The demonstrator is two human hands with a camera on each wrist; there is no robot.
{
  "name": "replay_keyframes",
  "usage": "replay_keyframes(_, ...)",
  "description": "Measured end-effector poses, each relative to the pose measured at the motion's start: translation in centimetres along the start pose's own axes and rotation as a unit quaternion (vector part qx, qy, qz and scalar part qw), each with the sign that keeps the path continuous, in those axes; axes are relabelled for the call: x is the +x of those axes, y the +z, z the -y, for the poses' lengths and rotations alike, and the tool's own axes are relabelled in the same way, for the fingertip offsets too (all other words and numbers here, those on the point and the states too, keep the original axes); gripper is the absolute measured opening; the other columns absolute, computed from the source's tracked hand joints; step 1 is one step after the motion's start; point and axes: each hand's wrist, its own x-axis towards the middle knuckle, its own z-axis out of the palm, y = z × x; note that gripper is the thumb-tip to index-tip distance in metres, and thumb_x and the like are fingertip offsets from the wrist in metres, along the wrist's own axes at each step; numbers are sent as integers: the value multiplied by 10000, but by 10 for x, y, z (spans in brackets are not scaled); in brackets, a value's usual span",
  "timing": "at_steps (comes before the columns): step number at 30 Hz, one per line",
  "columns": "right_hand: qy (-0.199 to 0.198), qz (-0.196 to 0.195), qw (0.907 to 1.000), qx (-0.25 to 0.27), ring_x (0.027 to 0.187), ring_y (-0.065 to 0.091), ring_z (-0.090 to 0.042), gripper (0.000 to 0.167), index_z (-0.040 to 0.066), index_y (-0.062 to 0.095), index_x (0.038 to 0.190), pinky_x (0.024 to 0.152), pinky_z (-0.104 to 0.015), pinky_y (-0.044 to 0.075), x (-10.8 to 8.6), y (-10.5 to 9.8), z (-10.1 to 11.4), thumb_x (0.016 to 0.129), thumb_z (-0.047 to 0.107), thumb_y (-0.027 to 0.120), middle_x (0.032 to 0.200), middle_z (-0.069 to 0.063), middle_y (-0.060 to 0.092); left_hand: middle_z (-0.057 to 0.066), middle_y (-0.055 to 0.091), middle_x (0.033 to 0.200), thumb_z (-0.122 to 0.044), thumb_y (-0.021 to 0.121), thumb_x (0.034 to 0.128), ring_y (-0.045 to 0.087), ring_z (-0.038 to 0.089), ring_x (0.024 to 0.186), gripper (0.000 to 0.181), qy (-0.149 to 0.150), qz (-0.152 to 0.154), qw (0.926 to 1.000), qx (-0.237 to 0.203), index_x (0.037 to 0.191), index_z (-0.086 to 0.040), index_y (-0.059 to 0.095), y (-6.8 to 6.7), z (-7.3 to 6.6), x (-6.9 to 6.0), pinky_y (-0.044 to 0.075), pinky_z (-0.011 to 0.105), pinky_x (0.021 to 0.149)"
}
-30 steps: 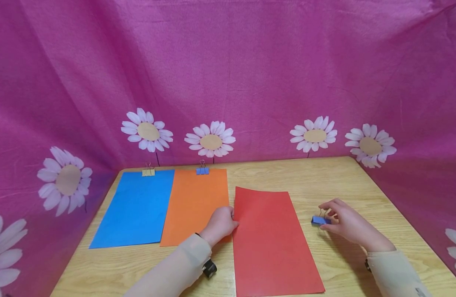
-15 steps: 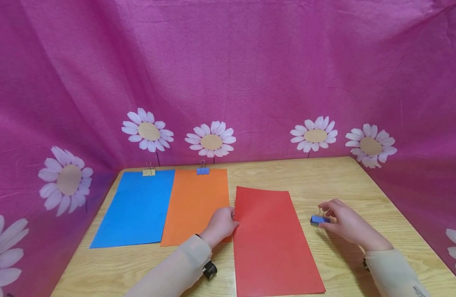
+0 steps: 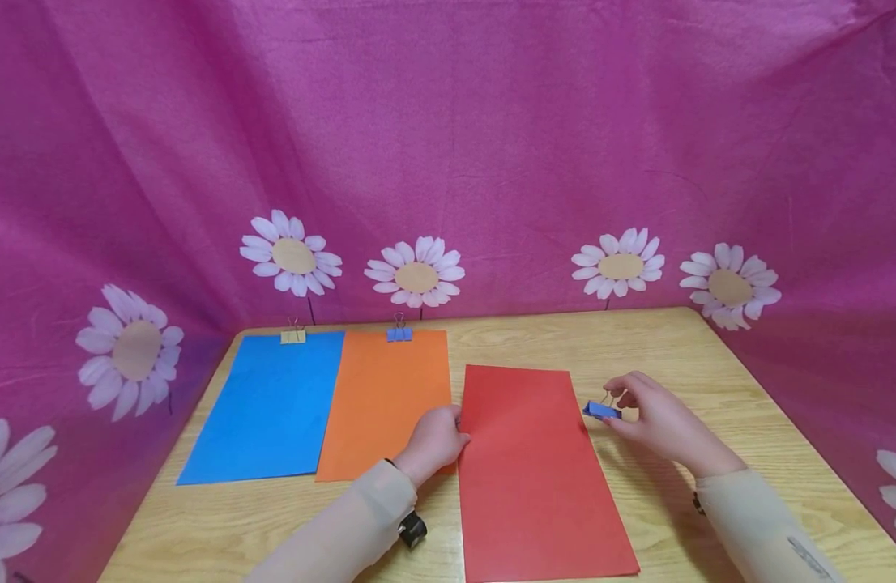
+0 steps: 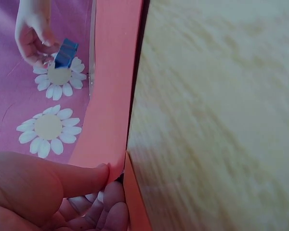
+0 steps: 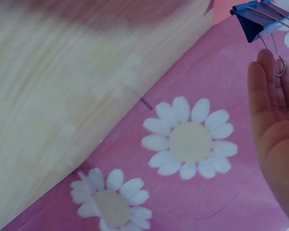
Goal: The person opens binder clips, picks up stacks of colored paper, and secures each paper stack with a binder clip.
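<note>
My left hand point(image 3: 432, 441) pinches the left edge of a red sheet of paper point(image 3: 535, 478). In the left wrist view the thumb lies on top of the red paper point(image 4: 113, 96) and the other fingers are curled at its edge. To the right, my right hand point(image 3: 659, 417) holds a blue binder clip point(image 3: 599, 410) by its wire handles, raised over the table beside the sheet's right edge. The right wrist view shows the clip point(image 5: 260, 21) with a looped handle against the fingers; the thumb is out of sight there.
An orange sheet point(image 3: 386, 405) with a blue binder clip point(image 3: 399, 334) on its top edge lies left of the red one. Farther left is a blue sheet point(image 3: 262, 413) with a yellow clip point(image 3: 292, 337). A pink flowered cloth point(image 3: 492, 162) stands around the wooden table point(image 3: 637, 340).
My right hand has moved left and slightly away from me with the binder clip, closer to the red sheet. The left hand has stayed in place on the sheet's edge.
</note>
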Motion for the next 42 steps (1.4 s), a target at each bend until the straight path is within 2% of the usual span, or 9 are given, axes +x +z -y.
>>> replay_keyframes(6,-210,-25,9998,-15,982,679,-296,451,3,636,1213,847,-491,591,18,3,13,841,136,855,1127,-128,664,28,592,751,-107,788,901,539,181,701,174,-85,37,9999,-110,1029,-44,688,-1,-1,1,424,272,611)
replay_keyframes(11,-566,24,9984,-26,991,684,-291,461,-11,622,1233,875,-482,591,31,9,19,845,96,847,1138,-134,650,30,576,730,-113,796,896,533,185,691,174,-93,61,9995,-292,1014,-55,682,-1,1,1,420,271,603)
replay_keyframes(18,-974,85,9952,-88,963,684,-246,430,5,630,1216,862,-458,585,46,15,25,852,92,840,1104,-111,656,28,565,721,-131,798,900,534,182,704,159,-27,-5,9999,-141,968,-69,667,-1,1,1,418,283,638)
replay_keyframes(26,-975,273,9946,-228,971,668,-235,450,9,631,1252,891,-445,585,62,21,29,865,116,834,1126,-97,651,5,623,798,-131,797,900,557,171,768,240,-176,21,9993,-327,1109,-64,699,-1,2,0,456,282,671)
replay_keyframes(30,-1008,262,9944,-188,953,662,-229,422,4,645,1235,881,-444,588,69,21,30,869,109,828,1111,-98,662,12,603,774,-132,794,902,555,177,756,204,-157,26,9993,-335,1066,-69,690,0,3,0,451,289,662)
replay_keyframes(33,-1184,143,9927,-160,923,676,-236,386,-7,665,1200,855,-448,589,76,21,31,865,93,828,1078,-110,680,16,582,752,-139,793,905,549,175,744,181,-175,43,9992,-370,1032,-80,678,0,4,-1,444,285,656)
replay_keyframes(38,-1340,58,9908,-202,893,688,-246,341,-21,687,1164,837,-444,577,90,21,31,865,74,821,1057,-133,697,23,558,713,-135,793,903,536,173,709,160,-2,-5,9997,-239,957,-84,652,0,5,-2,423,280,638)
replay_keyframes(42,-1388,124,9900,-240,865,666,-231,315,-22,692,1149,816,-429,566,102,20,32,871,66,811,1055,-153,705,17,555,712,-132,792,903,536,168,710,163,112,-45,9998,-188,964,-80,650,0,6,-3,430,284,641)
